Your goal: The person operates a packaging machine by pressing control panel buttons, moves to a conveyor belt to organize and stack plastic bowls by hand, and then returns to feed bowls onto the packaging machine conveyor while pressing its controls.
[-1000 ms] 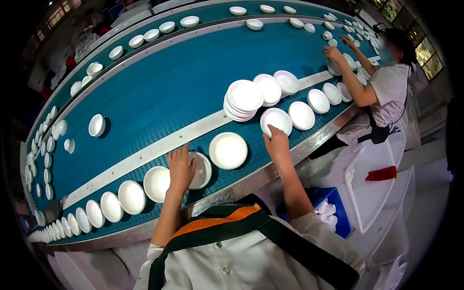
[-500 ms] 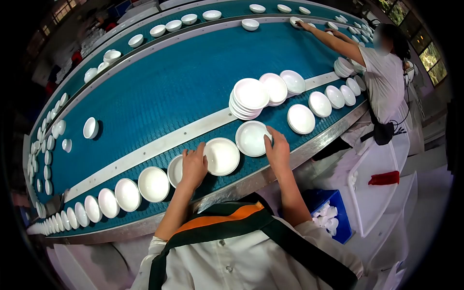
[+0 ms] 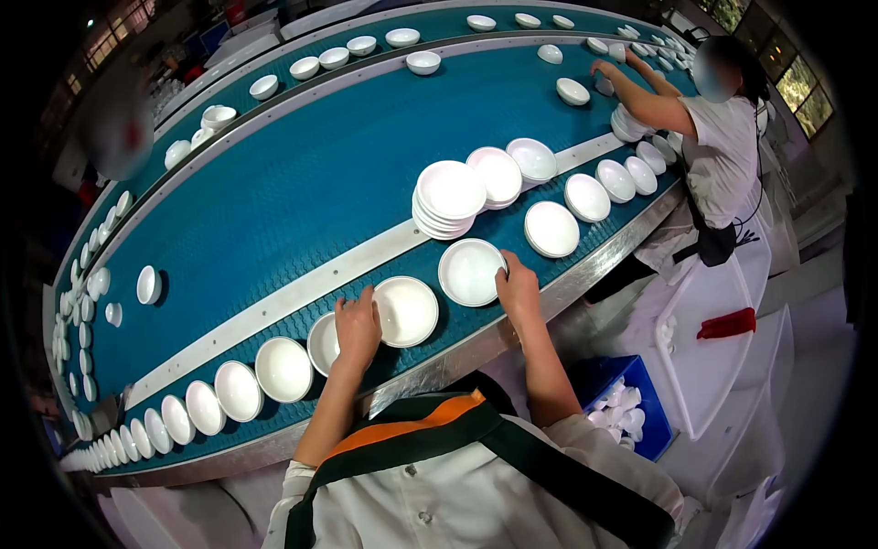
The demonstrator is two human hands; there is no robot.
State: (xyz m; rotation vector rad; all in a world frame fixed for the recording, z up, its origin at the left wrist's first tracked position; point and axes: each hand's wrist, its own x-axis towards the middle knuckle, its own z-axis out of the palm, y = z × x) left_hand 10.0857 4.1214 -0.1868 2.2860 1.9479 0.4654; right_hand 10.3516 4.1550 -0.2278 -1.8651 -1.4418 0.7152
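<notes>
My left hand (image 3: 358,328) is at the left rim of a white bowl (image 3: 407,312) on the near lane of the blue belt, its fingers closed against that rim. My right hand (image 3: 519,285) grips the right rim of another white bowl (image 3: 472,273), just right of the first. Behind my left hand a third bowl (image 3: 324,344) is partly hidden. A stack of white bowls (image 3: 450,191) stands by the metal divider strip (image 3: 334,272), beyond the bowl at my right hand. To the right on the near lane sits a further bowl (image 3: 551,229).
A row of bowls (image 3: 283,370) curves away to the left. At the right a co-worker (image 3: 727,128) reaches over the belt. A blue crate (image 3: 655,423) with white pieces stands below the metal belt edge (image 3: 439,364), near a red cloth (image 3: 727,324).
The bowl at my right hand has moved left, away from its neighbours on the right. My left hand has shifted right to another bowl. The co-worker reached out, then drew the arms partly back.
</notes>
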